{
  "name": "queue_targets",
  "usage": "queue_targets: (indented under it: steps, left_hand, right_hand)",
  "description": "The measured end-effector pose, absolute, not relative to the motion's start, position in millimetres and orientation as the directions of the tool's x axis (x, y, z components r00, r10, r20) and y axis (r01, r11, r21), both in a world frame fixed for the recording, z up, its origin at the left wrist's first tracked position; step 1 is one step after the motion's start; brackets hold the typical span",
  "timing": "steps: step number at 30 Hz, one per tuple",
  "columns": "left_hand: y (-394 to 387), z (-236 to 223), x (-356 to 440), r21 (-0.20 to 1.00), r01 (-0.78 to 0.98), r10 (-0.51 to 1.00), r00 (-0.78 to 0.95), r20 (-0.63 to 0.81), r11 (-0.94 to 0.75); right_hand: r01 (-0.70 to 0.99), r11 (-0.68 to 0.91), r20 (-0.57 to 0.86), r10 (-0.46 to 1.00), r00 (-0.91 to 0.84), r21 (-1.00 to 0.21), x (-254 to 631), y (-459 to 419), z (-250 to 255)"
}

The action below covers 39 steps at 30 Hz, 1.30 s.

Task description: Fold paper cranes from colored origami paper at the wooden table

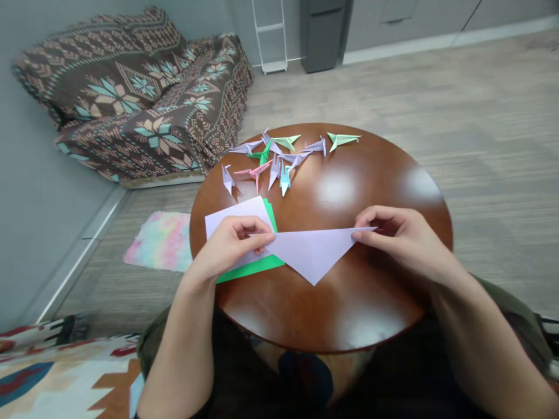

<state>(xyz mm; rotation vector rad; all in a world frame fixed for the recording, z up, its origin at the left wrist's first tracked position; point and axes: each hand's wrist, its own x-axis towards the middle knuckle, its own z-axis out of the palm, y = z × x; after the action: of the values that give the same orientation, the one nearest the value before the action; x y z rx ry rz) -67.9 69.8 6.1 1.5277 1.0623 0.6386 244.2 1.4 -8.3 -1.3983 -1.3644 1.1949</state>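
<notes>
A lavender sheet of origami paper (313, 251), folded into a triangle, is stretched between my hands above the table, its long edge away from me and its point toward me. My left hand (240, 237) pinches the left corner between thumb and fingers. At the opposite end, my right hand (388, 230) pinches near the right corner, whose tip sticks out past the thumb. Partly under my left hand lies a stack of lavender paper (238, 210) and green paper (251, 269).
Several folded paper cranes in lavender, green, pink and blue, among them a pink crane (255, 173) and a pale green one (343, 139), cluster toward the far side of the round brown table (371, 174). A patterned, covered sofa (166, 110) stands beyond at left, near a pastel rug (161, 241).
</notes>
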Motion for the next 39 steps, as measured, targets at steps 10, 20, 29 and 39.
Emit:
queue_targets:
  steps: [10,20,29,39]
  left_hand:
    - [48.9,24.2,-50.6,0.911,0.386,0.311,0.892,-0.328,-0.146]
    - [27.5,10.5,-2.5,0.987,0.162,0.777,0.62,-0.108,0.008]
    - [24.0,6.5,3.2,0.993,0.102,0.833,0.542,-0.109,0.064]
    - [19.1,7.5,4.6,0.991,0.073,0.828,0.544,-0.135,0.113]
  right_hand:
    - [0.116,-0.11,-0.129,0.977,-0.171,-0.987,231.7,-2.9,2.0]
    - [0.039,-0.157,-0.162,0.962,-0.218,-0.987,210.4,-8.4,7.6]
    - [0.118,-0.052,-0.067,0.989,-0.133,-0.992,203.7,-14.7,8.1]
    - [0.241,0.087,0.063,0.993,-0.103,-0.967,200.9,-21.1,15.6]
